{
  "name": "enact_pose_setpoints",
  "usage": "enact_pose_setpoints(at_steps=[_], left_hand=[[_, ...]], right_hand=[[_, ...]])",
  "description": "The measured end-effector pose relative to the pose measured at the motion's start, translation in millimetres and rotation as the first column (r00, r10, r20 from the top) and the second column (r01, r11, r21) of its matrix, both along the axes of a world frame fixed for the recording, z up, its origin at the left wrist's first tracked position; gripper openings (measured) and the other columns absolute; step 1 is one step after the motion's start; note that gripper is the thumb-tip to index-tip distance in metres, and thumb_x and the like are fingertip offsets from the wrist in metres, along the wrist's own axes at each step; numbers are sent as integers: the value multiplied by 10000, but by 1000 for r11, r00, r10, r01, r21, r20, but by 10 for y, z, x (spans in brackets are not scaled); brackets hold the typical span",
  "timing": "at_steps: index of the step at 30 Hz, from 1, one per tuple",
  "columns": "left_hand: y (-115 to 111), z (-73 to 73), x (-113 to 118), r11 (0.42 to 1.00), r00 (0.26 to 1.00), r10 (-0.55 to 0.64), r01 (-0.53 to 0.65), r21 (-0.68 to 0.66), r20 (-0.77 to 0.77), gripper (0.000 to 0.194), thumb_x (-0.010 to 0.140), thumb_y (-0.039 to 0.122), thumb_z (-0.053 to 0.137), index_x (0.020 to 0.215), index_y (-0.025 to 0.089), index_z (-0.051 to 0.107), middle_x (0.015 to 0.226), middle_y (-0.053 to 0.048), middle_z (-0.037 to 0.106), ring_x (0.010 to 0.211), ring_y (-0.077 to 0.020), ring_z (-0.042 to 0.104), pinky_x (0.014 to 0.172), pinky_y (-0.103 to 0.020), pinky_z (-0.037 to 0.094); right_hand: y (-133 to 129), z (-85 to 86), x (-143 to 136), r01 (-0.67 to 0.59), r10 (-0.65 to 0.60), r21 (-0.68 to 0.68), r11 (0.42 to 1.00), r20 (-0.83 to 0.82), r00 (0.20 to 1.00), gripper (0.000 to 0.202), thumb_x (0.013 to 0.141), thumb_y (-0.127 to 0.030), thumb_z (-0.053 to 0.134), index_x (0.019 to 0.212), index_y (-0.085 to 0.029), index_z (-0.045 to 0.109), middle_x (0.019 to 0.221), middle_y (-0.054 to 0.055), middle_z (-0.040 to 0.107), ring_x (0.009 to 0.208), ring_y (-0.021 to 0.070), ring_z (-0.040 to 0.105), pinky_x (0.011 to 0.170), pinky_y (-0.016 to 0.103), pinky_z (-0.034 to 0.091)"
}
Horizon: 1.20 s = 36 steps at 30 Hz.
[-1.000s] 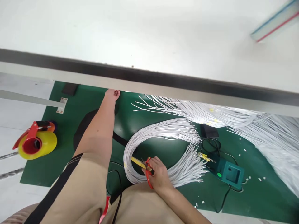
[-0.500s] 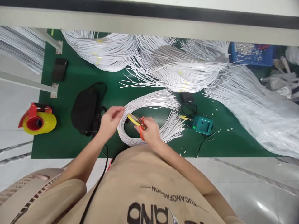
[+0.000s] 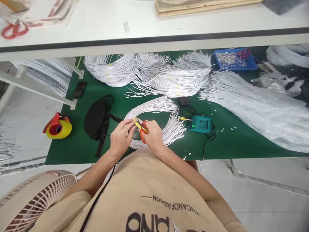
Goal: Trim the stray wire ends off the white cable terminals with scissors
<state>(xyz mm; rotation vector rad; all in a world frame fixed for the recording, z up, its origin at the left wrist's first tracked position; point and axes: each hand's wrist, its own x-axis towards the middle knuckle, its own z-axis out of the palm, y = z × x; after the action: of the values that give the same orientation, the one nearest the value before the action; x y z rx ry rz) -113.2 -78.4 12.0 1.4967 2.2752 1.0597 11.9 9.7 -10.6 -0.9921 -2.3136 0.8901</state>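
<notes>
- Centrally, between the hands, the yellow strip lies by the scissors, above the curved white wire bundle.
- Left hand appears to pinch the yellow strip; right hand grips the scissors by their orange handles.
- Fingertips are best kept off the blades, and the blades off the wires.
- The bench ends close to the shirt; a black bag and teal dock limit sideways room.
</notes>
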Motion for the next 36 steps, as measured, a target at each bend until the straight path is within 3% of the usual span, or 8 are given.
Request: enact_pose_setpoints(at_steps=[10,16,19,25,27,30,32,36], left_hand=[[-75,148,103,998,998,-61,61,-26,-35,147,858,240,492,897,224,633,1093,-83,620,992,-215,586,805,-331,470],[-141,274,80,982,947,-117,155,-108,298,154,866,267,476,850,205,617,1156,-84,594,965,-193,586,714,-293,480],[-145,309,23,990,831,-15,90,-107,556,176,827,338,557,866,192,647,1119,-81,623,900,-185,604,768,-309,494],[-83,355,-116,981,388,165,-162,-109,907,240,759,355,672,882,148,672,937,-78,673,902,-160,637,888,-313,479],[-56,366,-137,969,344,166,-230,-88,924,218,737,328,700,851,145,664,968,-80,671,947,-168,636,914,-328,473],[-22,376,-138,951,321,172,-299,-73,931,208,724,312,715,840,152,651,988,-74,665,1010,-183,625,936,-347,464],[-5,382,-125,946,305,169,-316,-68,937,196,727,308,712,834,158,646,975,-68,667,1023,-181,619,945,-347,456],[16,399,-86,959,284,126,-282,-43,950,195,748,309,692,862,156,655,1005,-79,664,1019,-180,609,920,-331,461]], right_hand=[[-140,73,143,-53,52,74,996,14,999,78,818,-229,587,754,-199,554,761,38,601,776,180,465,629,295,316],[-147,79,101,-106,105,98,990,14,994,69,829,-234,579,773,-193,572,781,39,611,764,172,448,630,287,330],[-124,95,87,-134,136,89,987,-19,991,69,840,-247,564,811,-193,597,820,51,616,812,186,469,676,296,362],[-120,350,146,-12,-44,-190,982,-290,956,235,826,-382,595,907,-163,627,951,70,580,866,164,527,741,280,426],[-152,417,130,-156,21,-447,881,-293,956,308,813,-471,585,782,-168,628,830,37,576,749,134,529,661,257,423],[-201,422,56,-327,167,-792,515,-282,945,478,820,-589,506,658,-154,619,654,8,547,594,100,502,579,237,405],[-212,384,0,-337,200,-880,335,-283,938,542,812,-633,483,645,-140,634,615,7,540,529,82,486,538,227,390],[-177,317,-69,-334,185,-907,258,-293,938,541,789,-641,517,692,-134,680,549,-5,515,462,72,468,462,213,333]])
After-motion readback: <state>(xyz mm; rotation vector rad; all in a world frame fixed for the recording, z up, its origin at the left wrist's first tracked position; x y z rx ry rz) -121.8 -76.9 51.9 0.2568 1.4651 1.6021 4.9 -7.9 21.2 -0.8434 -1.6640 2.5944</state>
